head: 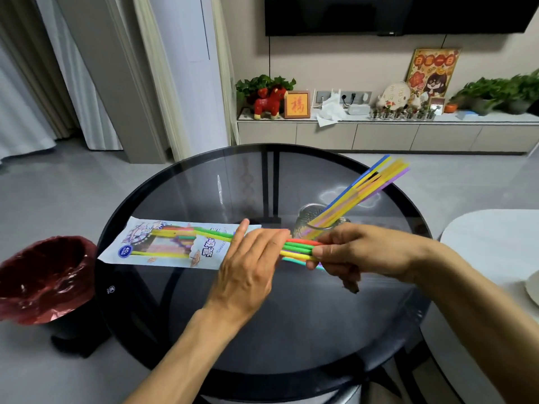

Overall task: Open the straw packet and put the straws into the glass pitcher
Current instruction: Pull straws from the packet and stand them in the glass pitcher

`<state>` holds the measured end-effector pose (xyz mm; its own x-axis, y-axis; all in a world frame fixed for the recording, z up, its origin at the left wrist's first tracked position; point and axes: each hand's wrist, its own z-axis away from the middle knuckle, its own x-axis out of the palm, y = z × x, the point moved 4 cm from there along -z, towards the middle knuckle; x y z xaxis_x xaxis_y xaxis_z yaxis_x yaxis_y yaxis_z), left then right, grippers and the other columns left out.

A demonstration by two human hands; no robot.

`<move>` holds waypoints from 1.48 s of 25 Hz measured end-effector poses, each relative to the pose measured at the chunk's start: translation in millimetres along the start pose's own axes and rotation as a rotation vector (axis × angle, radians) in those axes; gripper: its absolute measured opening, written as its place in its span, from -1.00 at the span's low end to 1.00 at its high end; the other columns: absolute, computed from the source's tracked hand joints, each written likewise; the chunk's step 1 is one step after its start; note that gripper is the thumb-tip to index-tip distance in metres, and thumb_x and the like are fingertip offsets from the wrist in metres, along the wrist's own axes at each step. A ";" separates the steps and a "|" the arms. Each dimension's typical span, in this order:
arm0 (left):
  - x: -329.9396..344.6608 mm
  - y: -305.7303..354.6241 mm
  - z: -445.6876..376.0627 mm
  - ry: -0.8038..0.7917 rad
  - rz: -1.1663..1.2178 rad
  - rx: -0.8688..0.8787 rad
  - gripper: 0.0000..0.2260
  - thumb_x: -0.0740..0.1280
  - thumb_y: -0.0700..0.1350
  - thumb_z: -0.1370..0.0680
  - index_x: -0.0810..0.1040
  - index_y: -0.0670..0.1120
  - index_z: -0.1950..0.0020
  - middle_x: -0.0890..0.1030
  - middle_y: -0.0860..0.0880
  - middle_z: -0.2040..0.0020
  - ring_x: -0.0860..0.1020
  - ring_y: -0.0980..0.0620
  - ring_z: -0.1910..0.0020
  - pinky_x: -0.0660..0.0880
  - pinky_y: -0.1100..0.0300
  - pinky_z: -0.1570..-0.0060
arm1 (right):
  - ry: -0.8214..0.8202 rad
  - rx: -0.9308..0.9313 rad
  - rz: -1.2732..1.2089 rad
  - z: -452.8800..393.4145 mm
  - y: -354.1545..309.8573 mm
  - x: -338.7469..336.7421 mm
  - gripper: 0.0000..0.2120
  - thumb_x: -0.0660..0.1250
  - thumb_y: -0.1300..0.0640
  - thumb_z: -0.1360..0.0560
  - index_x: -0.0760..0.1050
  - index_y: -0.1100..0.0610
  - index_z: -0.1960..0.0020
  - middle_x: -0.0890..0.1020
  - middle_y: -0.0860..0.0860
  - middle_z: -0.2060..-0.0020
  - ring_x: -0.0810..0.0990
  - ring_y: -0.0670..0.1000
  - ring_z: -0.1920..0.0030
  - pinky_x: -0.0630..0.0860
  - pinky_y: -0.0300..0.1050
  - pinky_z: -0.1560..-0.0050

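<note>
Between your two hands, above the round glass counter (180, 301), a bundle of coloured straws (297, 248) ran almost level from side to side, its long axis crossing your body. Your right hand (358, 252) pinched the free ends, fingers (316, 252) and thumb clamped round the bundle. Your left hand (250, 266) lay over the mouth of the straw packet (166, 243), fingers (268, 237) mostly straight and pressed along it, the forefinger raised; whether the thumb gripped underneath was hidden, so you could not be said to clamp it. The packet stretched away from your left fingers toward your left, flat and slightly lifted above the counter as far as could be judged, with several straws visible inside through its window.

Just beyond your right fingers, and a little to their left, stood the glass pitcher (309, 220), upright on the counter. It already held a fan of straws (370, 185) leaning up and away to the right. Your right hand was plainly the nearer one to it.

By my reading, you were partway through: the packet was open, one lot was in, another was being drawn out. That bundle would need to swing from level to near upright before it dropped into the pitcher's mouth. Your right wrist came in from the right, forearm low; your left forearm rose from below.
</note>
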<state>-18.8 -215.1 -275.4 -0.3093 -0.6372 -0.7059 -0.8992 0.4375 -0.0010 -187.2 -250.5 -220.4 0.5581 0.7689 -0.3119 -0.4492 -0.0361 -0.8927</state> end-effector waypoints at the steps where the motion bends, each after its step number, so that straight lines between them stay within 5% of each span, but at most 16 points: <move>1: -3.9 -3.6 -2.0 0.033 0.043 -0.026 -0.66 0.25 -0.31 -0.49 0.47 -0.12 -0.25 0.64 -0.09 -0.02 0.55 -0.09 -0.02 0.46 -0.06 -0.22 | -0.027 -0.025 -0.091 2.7 -6.5 0.0 -0.57 0.20 -0.04 -0.60 0.51 0.37 0.06 0.40 0.06 0.44 0.35 0.01 0.48 0.45 -0.08 0.38; 4: -28.0 -14.9 -12.8 0.135 0.372 -0.312 -0.84 0.14 -0.16 -0.58 0.46 -0.01 -0.10 0.62 0.00 0.16 0.58 -0.01 0.14 0.49 0.12 0.09 | 0.088 -0.163 -0.511 8.6 -26.2 -15.1 -0.38 0.09 -0.28 -0.49 0.58 0.26 0.01 0.57 0.15 0.34 0.53 0.08 0.44 0.44 -0.10 0.38; 7: -30.2 -9.4 -20.1 0.171 1.036 -0.533 -0.85 0.14 -0.17 -0.61 0.50 -0.06 -0.04 0.62 0.02 0.18 0.62 0.06 0.15 0.58 0.17 0.04 | 0.390 -0.433 -0.536 10.1 -35.3 -28.0 -0.59 0.24 -0.04 -0.50 0.54 0.24 -0.17 0.71 0.16 0.10 0.69 0.13 0.11 0.58 0.01 0.09; 9: -13.9 -2.5 -14.7 0.068 1.199 -0.583 -0.84 0.15 -0.19 -0.61 0.52 -0.09 -0.01 0.64 -0.02 0.18 0.64 0.04 0.16 0.59 0.15 0.02 | 0.419 -0.452 -0.386 -3.7 -28.2 -12.2 -0.67 0.32 0.21 -0.49 0.51 0.25 -0.24 0.70 0.16 -0.05 0.68 0.09 -0.06 0.62 -0.01 -0.07; 11: 4.4 -1.2 -1.9 -0.103 1.088 -0.616 -0.82 0.16 -0.21 -0.64 0.54 -0.13 0.06 0.65 0.00 0.22 0.63 0.11 0.20 0.55 0.26 0.05 | 0.341 -0.452 -0.258 -20.8 -17.4 10.2 -0.71 0.29 0.37 -0.52 0.51 0.30 -0.24 0.70 0.20 -0.01 0.69 0.12 0.05 0.62 0.02 -0.04; 16: 12.7 -10.1 9.5 -0.334 0.986 -0.567 -0.75 0.12 -0.21 -0.66 0.54 -0.22 0.08 0.65 -0.01 0.23 0.61 0.18 0.25 0.50 0.33 0.16 | 0.326 -0.546 -0.171 -37.1 -10.9 30.0 -0.83 0.23 0.34 -0.58 0.53 0.36 -0.11 0.58 0.44 0.20 0.51 0.41 0.46 0.53 0.34 0.32; 21: 6.8 -4.8 10.2 -0.604 1.112 -0.525 -0.73 0.11 -0.16 -0.67 0.52 -0.15 0.13 0.63 -0.08 0.24 0.62 0.07 0.28 0.57 0.16 0.23 | 0.355 -0.485 -0.224 -37.9 -3.4 21.5 -0.82 0.37 0.30 -0.47 0.59 0.37 -0.04 0.69 0.32 0.07 0.68 0.14 0.12 0.64 0.09 0.03; 23: 7.0 -5.8 10.0 -0.683 1.203 -0.556 -0.76 0.12 -0.15 -0.67 0.53 -0.12 0.10 0.64 -0.09 0.22 0.63 0.00 0.24 0.59 0.13 0.18 | 0.349 -0.461 -0.268 -37.3 -3.1 22.9 -0.82 0.38 0.31 -0.46 0.58 0.41 -0.02 0.70 0.31 0.10 0.70 0.10 0.15 0.66 0.03 0.10; 27: 8.8 -18.2 6.0 -0.461 1.085 -0.725 -0.83 0.26 -0.01 -0.59 0.56 0.05 -0.15 0.67 0.01 -0.06 0.64 0.15 -0.02 0.54 0.25 -0.09 | 0.629 -0.455 -0.337 -35.7 -8.5 1.8 -0.95 0.36 0.36 -0.48 0.59 0.35 0.09 0.73 0.10 0.28 0.70 0.00 0.31 0.60 -0.21 0.31; 31: 1.7 -38.5 11.6 -0.253 0.920 -0.958 -0.83 0.30 0.07 -0.52 0.57 0.14 -0.09 0.65 0.08 -0.05 0.63 0.14 -0.03 0.53 0.21 -0.07 | 1.110 -0.509 -0.671 -7.3 10.0 -72.4 -0.90 0.35 0.26 -0.52 0.59 0.17 0.16 0.72 -0.02 0.36 0.68 -0.04 0.32 0.63 -0.18 0.27; 34: -0.4 -32.2 11.5 -0.297 0.868 -0.943 -0.86 0.31 -0.04 -0.56 0.57 0.10 -0.10 0.64 0.09 0.01 0.62 0.12 0.04 0.50 0.30 0.08 | 1.299 -0.489 -0.713 -6.3 37.0 -90.6 -0.87 0.37 0.24 -0.52 0.59 0.12 0.21 0.66 -0.05 0.42 0.64 -0.03 0.34 0.62 -0.14 0.24; 37: 3.1 -22.9 10.2 -0.362 0.821 -0.871 -0.81 0.30 -0.03 -0.57 0.52 0.11 -0.18 0.61 0.11 -0.01 0.57 0.19 0.05 0.43 0.39 0.14 | 1.297 -0.439 -0.674 -26.9 49.7 -86.4 -0.85 0.37 0.26 -0.51 0.59 0.12 0.22 0.62 0.03 0.38 0.61 -0.01 0.33 0.61 -0.14 0.24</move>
<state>4.0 -220.6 -284.7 -0.8966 -0.1035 -0.4306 -0.4299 -0.0299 0.9024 -239.0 -335.9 -246.6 0.8799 -0.3450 0.3267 0.2363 -0.2788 -0.9308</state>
